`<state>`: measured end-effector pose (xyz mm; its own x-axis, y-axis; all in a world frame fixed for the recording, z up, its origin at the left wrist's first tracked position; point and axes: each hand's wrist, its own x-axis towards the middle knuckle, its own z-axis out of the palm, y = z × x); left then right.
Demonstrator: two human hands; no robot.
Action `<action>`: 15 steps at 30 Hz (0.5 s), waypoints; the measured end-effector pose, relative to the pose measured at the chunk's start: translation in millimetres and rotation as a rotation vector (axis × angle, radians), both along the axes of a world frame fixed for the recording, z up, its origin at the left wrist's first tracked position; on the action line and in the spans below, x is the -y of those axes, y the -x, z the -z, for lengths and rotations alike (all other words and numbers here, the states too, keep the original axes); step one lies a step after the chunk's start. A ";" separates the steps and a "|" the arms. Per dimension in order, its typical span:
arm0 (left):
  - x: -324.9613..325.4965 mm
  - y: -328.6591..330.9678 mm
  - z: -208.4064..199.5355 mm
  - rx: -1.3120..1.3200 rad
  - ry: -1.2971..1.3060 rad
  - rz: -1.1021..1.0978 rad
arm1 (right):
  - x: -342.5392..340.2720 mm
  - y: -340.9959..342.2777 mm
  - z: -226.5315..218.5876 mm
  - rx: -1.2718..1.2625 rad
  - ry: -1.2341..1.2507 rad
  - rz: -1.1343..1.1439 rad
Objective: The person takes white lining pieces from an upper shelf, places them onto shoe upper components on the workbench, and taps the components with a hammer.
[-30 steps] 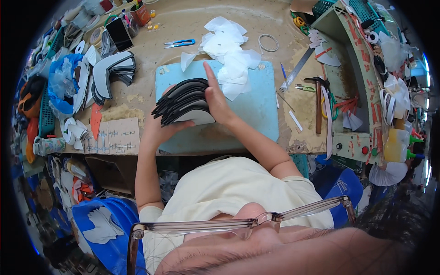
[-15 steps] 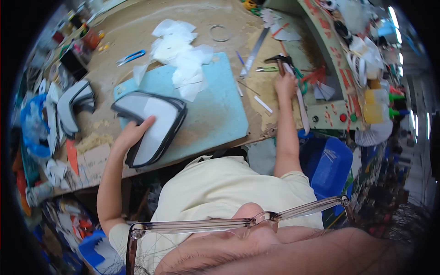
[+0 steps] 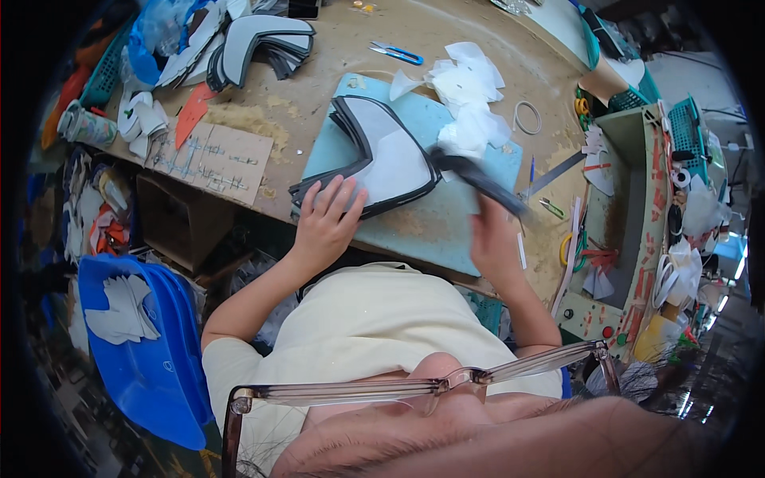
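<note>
A stack of V-shaped grey-white pieces with black edges (image 3: pixel 392 155) lies on a light blue board (image 3: pixel 446 247) in front of me. My left hand (image 3: pixel 327 227) rests on the near left end of the stack, its fingers stretched out and slightly spread. At the right of the stack, my right hand (image 3: pixel 496 235) is closed around a hammer's handle and smeared by motion. The hammer's black head (image 3: pixel 482 182) is blurred too, over the board's right part near the stack's corner. Most of the handle is hidden by the hand.
Crumpled white sheets (image 3: pixel 470 99) lie beyond the stack, with blue snips (image 3: pixel 397 53) to their left. Another stack of V-shaped pieces (image 3: pixel 259 48) stands at the far left. A green machine housing (image 3: pixel 637 215) borders the table's right side. Blue tubs (image 3: pixel 143 382) stand below left.
My right hand has brought the hammer from the table's right side to the stack. My left hand has shifted to the stack's near end, flattening its fingers. The view has turned left.
</note>
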<state>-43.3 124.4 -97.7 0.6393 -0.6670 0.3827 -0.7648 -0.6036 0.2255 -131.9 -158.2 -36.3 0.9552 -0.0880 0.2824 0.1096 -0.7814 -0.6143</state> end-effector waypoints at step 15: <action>-13.7 4.9 11.2 -0.166 0.186 -0.042 | -29.8 -109.2 -79.6 -0.076 0.234 -0.075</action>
<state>-48.3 138.1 -108.9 0.7289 -0.5669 0.3839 -0.6835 -0.5702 0.4558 -22.7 -128.4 43.2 0.9758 0.0429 0.2142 0.1329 -0.8948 -0.4261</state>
